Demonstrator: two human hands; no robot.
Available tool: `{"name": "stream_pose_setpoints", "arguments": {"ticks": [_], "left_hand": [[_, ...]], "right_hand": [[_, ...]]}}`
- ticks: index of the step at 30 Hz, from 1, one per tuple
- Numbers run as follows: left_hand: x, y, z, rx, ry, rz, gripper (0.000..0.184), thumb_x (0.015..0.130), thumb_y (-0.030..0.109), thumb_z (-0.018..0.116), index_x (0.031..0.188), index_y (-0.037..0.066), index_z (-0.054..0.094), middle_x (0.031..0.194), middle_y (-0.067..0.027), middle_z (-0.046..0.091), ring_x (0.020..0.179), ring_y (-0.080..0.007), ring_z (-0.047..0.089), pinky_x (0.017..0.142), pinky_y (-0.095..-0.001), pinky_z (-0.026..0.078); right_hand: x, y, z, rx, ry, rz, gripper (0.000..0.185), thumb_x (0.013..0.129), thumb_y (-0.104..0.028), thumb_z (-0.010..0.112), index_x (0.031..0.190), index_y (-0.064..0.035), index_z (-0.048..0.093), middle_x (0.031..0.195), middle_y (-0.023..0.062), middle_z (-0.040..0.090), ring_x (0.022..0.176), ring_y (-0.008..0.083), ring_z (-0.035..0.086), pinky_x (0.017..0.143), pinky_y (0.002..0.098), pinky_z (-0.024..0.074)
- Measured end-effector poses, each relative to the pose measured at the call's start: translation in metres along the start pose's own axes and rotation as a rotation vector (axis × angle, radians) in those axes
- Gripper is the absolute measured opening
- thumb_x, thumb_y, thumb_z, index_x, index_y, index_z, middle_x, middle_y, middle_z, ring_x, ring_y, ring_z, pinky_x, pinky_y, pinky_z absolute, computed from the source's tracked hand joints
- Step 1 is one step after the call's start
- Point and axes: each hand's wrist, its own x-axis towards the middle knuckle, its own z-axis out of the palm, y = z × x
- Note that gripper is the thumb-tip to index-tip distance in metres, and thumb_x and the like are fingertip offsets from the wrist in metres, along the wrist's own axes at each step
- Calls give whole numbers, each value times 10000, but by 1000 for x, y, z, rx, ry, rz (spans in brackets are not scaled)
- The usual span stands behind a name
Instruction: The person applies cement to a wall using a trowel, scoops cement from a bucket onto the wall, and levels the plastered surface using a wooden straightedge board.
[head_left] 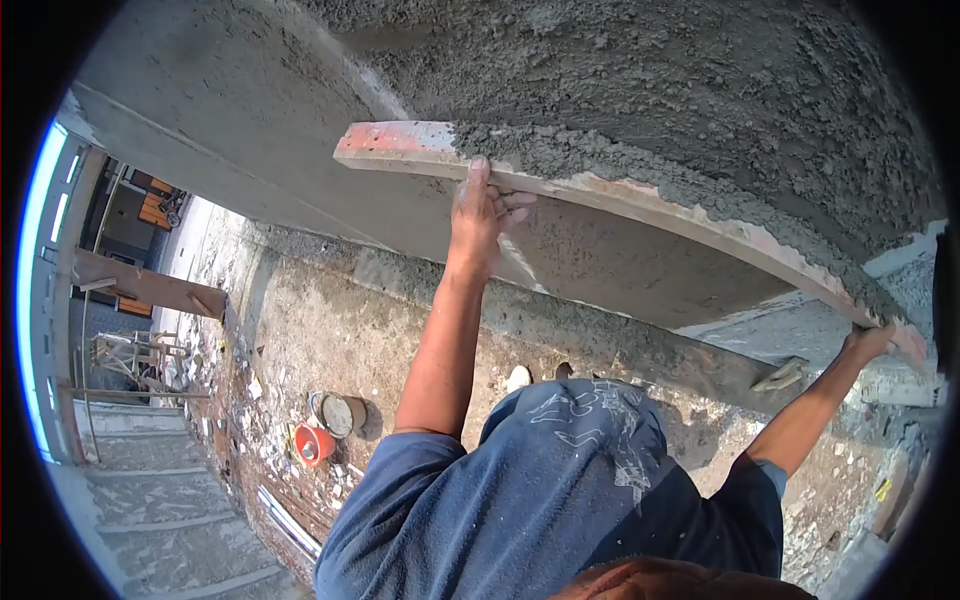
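Observation:
A long straightedge board (720, 232), with worn reddish paint, lies across the plastered wall and looks curved in this lens. Grey wet mortar (560, 150) is heaped along its upper edge. My left hand (485, 205) grips the board near its left end, thumb on its face and fingers curled underneath. Far to the right, my right hand (868, 342) is closed round the other end, its fingers partly hidden. Beyond the board the mortar on the wall (660, 70) is rough; on the near side the surface (600, 250) is smoother.
A bucket (340, 413) and an orange-red pail (313, 445) stand on the rubble-strewn floor at lower left. Close by lie long pale strips (288, 522). A wooden trestle (135, 355) stands farther left. A wooden float-like tool (780, 375) rests below the wall at right.

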Motion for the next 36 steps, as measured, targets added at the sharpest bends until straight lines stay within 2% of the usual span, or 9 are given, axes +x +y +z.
{"name": "stream_pose_setpoints", "arguments": {"ticks": [4, 7, 9, 13, 16, 23, 30, 32, 36], "left_hand": [[27, -38, -46, -219, 115, -36, 473, 919, 517, 539, 1107, 84, 549, 968, -84, 617, 825, -204, 630, 704, -327, 525], [24, -65, -71, -219, 321, -151, 386, 884, 420, 626, 1039, 69, 585, 810, -61, 612, 663, -158, 601, 548, -273, 529], [25, -97, -92, -101, 399, -303, 408, 873, 429, 636, 1042, 60, 591, 799, -63, 603, 620, -161, 582, 533, -284, 530], [16, -172, -132, -6, 491, -531, 438, 828, 435, 672, 1062, 71, 606, 819, -55, 589, 638, -170, 559, 546, -289, 522], [0, -187, -136, 5, 506, -614, 425, 828, 496, 622, 1057, 138, 610, 844, -49, 598, 714, -161, 570, 578, -274, 506], [16, -286, -164, -213, 452, -633, 607, 814, 700, 470, 1199, 233, 522, 1086, -56, 580, 856, -229, 569, 732, -375, 492], [59, -405, -171, -209, 550, -536, 741, 816, 789, 404, 1330, 262, 486, 1276, -33, 531, 1095, -225, 486, 870, -410, 383], [69, -405, -158, -180, 656, -508, 672, 846, 759, 383, 1286, 271, 522, 1190, -6, 589, 1005, -181, 512, 782, -373, 383], [76, -369, -134, -287, 652, -314, 603, 906, 651, 361, 1300, 219, 507, 1230, -9, 582, 1078, -203, 547, 866, -413, 443]], "right_hand": [[-39, 47, -11, -96, 13, 141, 399, 873, -345, 573, 1099, -16, 567, 1098, 147, 605, 1040, 291, 618, 725, 416, 557], [-62, 74, -51, -444, -145, 205, 813, 840, -471, 632, 1396, 37, 326, 1168, 185, 587, 1014, 289, 619, 785, 391, 556], [-73, 114, -80, -726, -193, 56, 816, 816, -478, 642, 1415, 9, 378, 1276, 215, 556, 1129, 306, 579, 917, 384, 471], [-129, 118, -96, -1224, 16, -124, 1020, 782, -461, 670, 1534, -23, 138, 1436, 266, 435, 1243, 340, 520, 1036, 338, 386], [-134, 110, -105, -1156, 54, 74, 1084, 770, -443, 677, 1540, -32, 35, 1442, 251, 424, 1253, 357, 504, 1060, 348, 374], [-108, 255, -159, -132, -113, 385, 412, 923, -336, 495, 1222, -69, 591, 1223, 107, 587, 1093, 259, 577, 961, 383, 456], [-101, 375, -168, -9, -100, 383, 339, 911, -297, 520, 1164, -83, 589, 1137, 76, 612, 1049, 215, 588, 917, 395, 477], [-105, 387, -162, 12, -66, 405, 346, 912, -291, 520, 1181, -81, 577, 1134, 77, 612, 1053, 218, 586, 922, 399, 476], [-111, 351, -134, 56, -39, 315, 346, 920, -275, 512, 1190, -63, 555, 1121, 80, 608, 1049, 222, 584, 928, 409, 475]]}}
